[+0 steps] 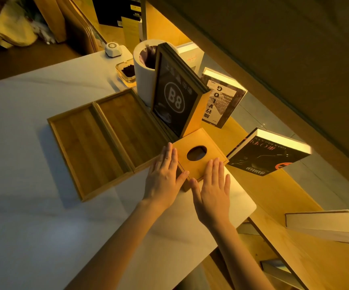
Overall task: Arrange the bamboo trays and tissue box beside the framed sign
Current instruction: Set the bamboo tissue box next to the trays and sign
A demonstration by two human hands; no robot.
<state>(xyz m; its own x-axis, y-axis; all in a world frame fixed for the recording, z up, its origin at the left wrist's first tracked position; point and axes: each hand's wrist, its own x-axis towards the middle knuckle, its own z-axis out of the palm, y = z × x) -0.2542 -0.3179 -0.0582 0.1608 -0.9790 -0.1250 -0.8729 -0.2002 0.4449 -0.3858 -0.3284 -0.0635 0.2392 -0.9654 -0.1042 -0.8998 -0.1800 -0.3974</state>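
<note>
White bin (143, 80), ashtray (126, 72), bell (112, 49); 2 books (221, 99) (269, 155) on wood ledge (274, 191).

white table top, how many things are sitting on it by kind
Flat rectangular bamboo trays: 2
Square bamboo tissue box with round hole: 1
Black-framed B8 sign: 1
White cylindrical bin: 1
Clear glass ashtray: 1
Small white round gadget: 1
Total: 7

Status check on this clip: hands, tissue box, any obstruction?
Left hand and right hand open, flat against tissue box. Box beside framed sign; two bamboo trays alongside. Nothing in the way.
</note>
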